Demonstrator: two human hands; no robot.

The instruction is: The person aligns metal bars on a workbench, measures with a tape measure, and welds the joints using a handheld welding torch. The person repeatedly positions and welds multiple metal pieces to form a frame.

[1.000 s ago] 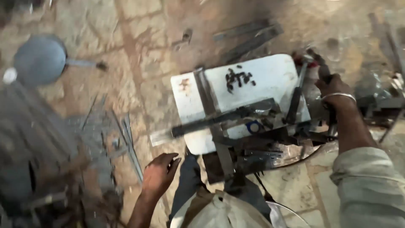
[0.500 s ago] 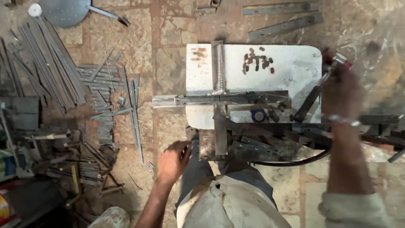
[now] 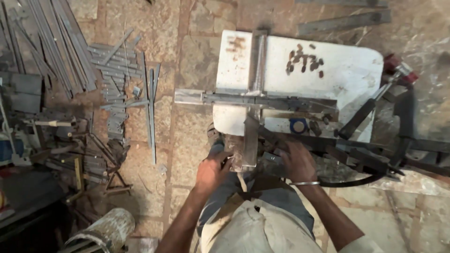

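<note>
View from the head camera, looking straight down at a workshop floor. The person is standing over a white, rounded-corner machine table [image 3: 337, 77] that is carrying a dark steel cutting frame with a black-handled lever [image 3: 358, 118]. A long grey flat metal bar [image 3: 225, 98] is lying across the table from left to right, its left end overhanging the edge, probably so that the length to be worked is sitting under the frame. A second, vertical steel channel [image 3: 251, 136] is crossing it and running down to the table's near edge.

The left hand [image 3: 211, 169] is resting at the lower end of this channel, fingers curled against a worn, pale block there; whether they are closed round it or only pressing on it cannot be told. The right hand [image 3: 297, 161], wearing 1 thin metal bangle [image 3: 304, 183], is lying on the dark frame just right of the channel, fingers spread and flat, gripping nothing that shows. Both hands are near the body, apparently steadying the fixture.

On the stone floor to the left, a heap of cut grey metal strips [image 3: 112, 89] is lying well apart from the table, and a pale cylindrical drum [image 3: 105, 229] is lying at lower left.
</note>
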